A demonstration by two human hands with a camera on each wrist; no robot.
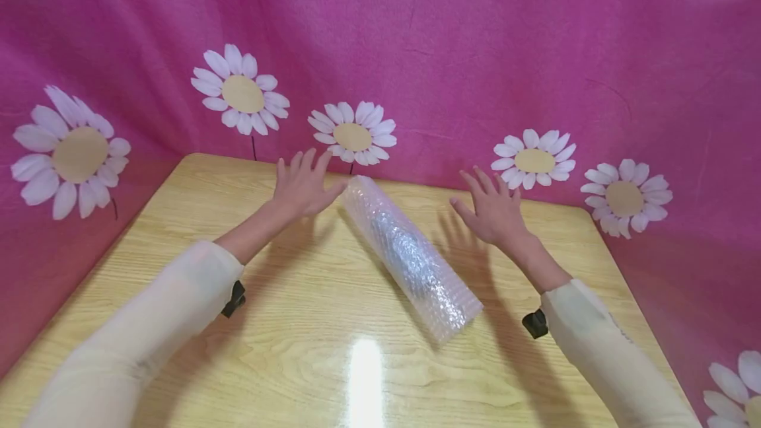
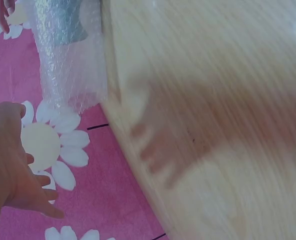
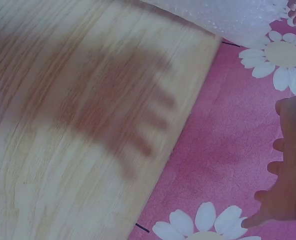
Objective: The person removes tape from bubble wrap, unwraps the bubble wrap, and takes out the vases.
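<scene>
A bubble-wrapped bundle (image 1: 413,259) lies aslant on the wooden table (image 1: 285,349), its far end toward the back edge. Something greenish-grey shows through the wrap in the left wrist view, but its kind cannot be made out. Left of the bundle's far end, my left hand (image 1: 304,185) hovers with fingers spread and holds nothing; its thumb is close to the wrap. On the other side, my right hand (image 1: 495,210) is also raised above the table, fingers spread, apart from the bundle. Both hands cast shadows on the wood.
A magenta cloth (image 1: 440,71) printed with white daisies hangs behind the table and along both sides. The table's back edge runs just beyond the hands. Small black devices stick out beneath both cream sleeves (image 1: 178,302). A bright glare patch lies on the near tabletop.
</scene>
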